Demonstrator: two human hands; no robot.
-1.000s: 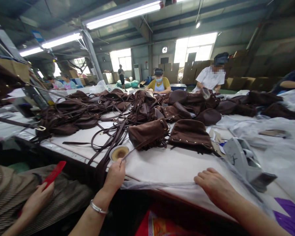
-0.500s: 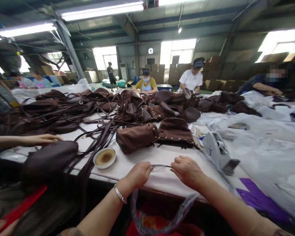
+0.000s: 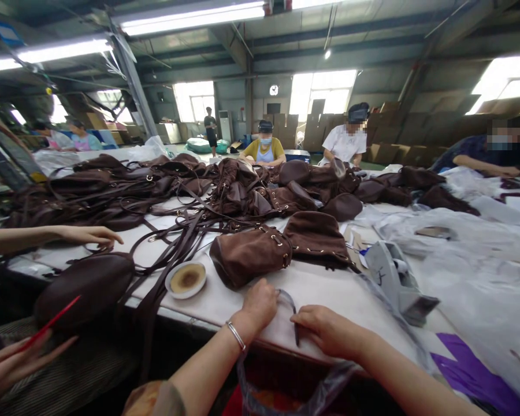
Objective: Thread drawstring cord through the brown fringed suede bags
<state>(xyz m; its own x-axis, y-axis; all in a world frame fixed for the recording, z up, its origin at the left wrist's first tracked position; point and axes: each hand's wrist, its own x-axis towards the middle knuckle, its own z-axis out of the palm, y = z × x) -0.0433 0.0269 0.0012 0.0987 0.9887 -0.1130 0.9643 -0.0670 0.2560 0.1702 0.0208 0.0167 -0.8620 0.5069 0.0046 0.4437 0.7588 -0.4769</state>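
My left hand (image 3: 260, 303) is closed on one end of a thin dark strip (image 3: 292, 301). The strip bows upward in a short arc to my right hand (image 3: 318, 325), whose fingers pinch it, and a dark tail hangs below them. Both hands are over the front edge of the white-covered table (image 3: 238, 300). Just beyond my left hand lies a brown drawstring bag (image 3: 247, 258) on its side, and a second brown bag (image 3: 316, 238) lies beside it. A round dish (image 3: 186, 281) of tan paste with a dark centre stands left of my hands.
Brown bags and straps (image 3: 112, 190) pile across the table's far side. A grey tape dispenser (image 3: 392, 277), clear plastic sheeting (image 3: 472, 277) and a purple piece (image 3: 472, 367) lie at right. At left, a co-worker's hand (image 3: 91, 235) is above a dark bag (image 3: 93, 283); another holds a red tool (image 3: 54, 319).
The strip was stretched nearly straight; now it is bent into an arc. My hands are closer together, the right one lower. The co-worker's hand has lifted off the dark bag.
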